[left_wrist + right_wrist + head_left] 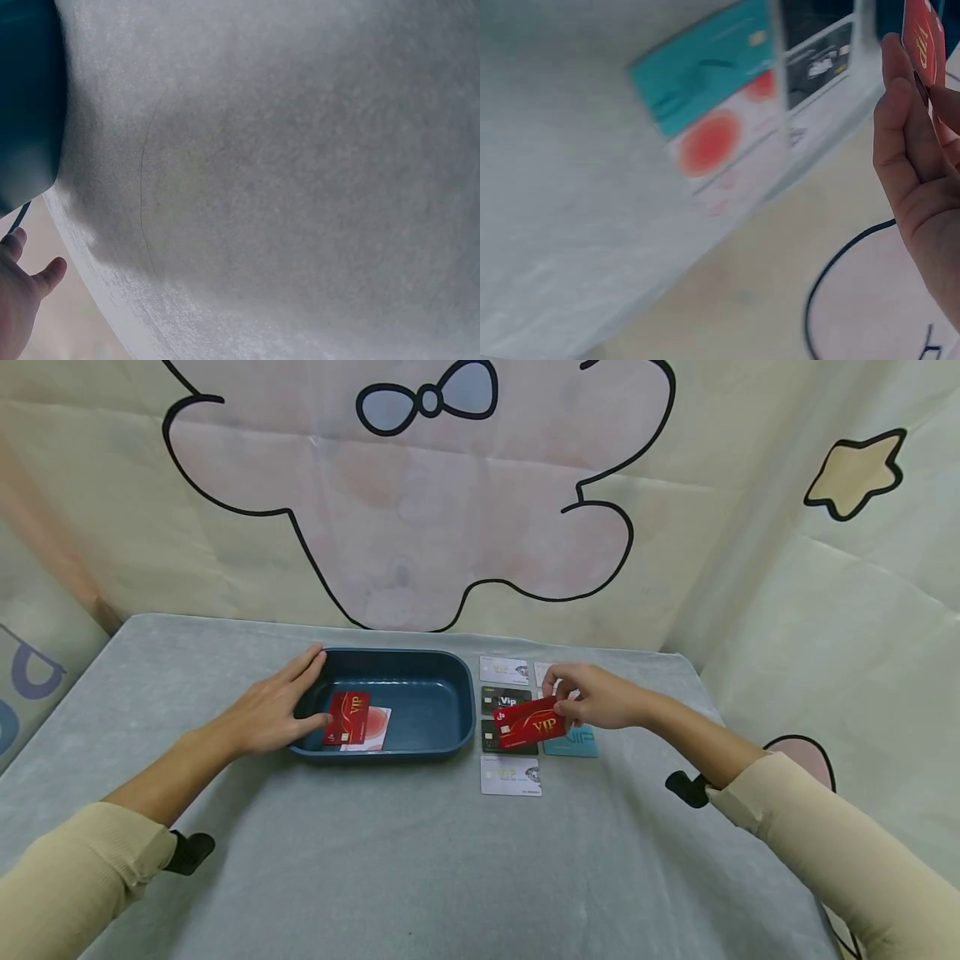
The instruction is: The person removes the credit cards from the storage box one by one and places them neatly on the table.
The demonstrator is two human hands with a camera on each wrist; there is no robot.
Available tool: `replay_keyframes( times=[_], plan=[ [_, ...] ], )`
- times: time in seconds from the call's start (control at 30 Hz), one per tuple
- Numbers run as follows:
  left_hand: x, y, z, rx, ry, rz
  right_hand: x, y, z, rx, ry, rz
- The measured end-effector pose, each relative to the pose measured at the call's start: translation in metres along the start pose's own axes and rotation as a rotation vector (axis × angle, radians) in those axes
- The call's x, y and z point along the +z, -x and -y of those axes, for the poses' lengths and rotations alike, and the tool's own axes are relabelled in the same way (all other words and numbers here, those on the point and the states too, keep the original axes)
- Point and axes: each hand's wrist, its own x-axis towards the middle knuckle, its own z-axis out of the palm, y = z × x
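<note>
Glossy red plastic VIP card pinched at its right edge between thumb and curled fingers of the right hand, raised and tilted just right of the dark blue rectangular plastic tray, above a black card among the cards spread on the grey felt-covered desk. Teal card just beneath that grip. Inside the tray, a second red VIP card overlapping a white card with a red circle. Left hand laid with relaxed fingers over the tray's left rim, holding nothing.
</note>
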Motion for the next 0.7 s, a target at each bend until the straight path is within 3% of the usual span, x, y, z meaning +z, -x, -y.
replay_keyframes(
  times=[0.37, 0.7],
  plan=[
    [0.0, 0.0, 0.0, 0.0, -0.002, -0.005, 0.015, 0.026, -0.053, 0.074, -0.042, 0.039],
    [0.0, 0.0, 0.0, 0.004, -0.003, -0.007, 0.025, 0.041, -0.07, 0.108, -0.14, 0.052]
  ],
)
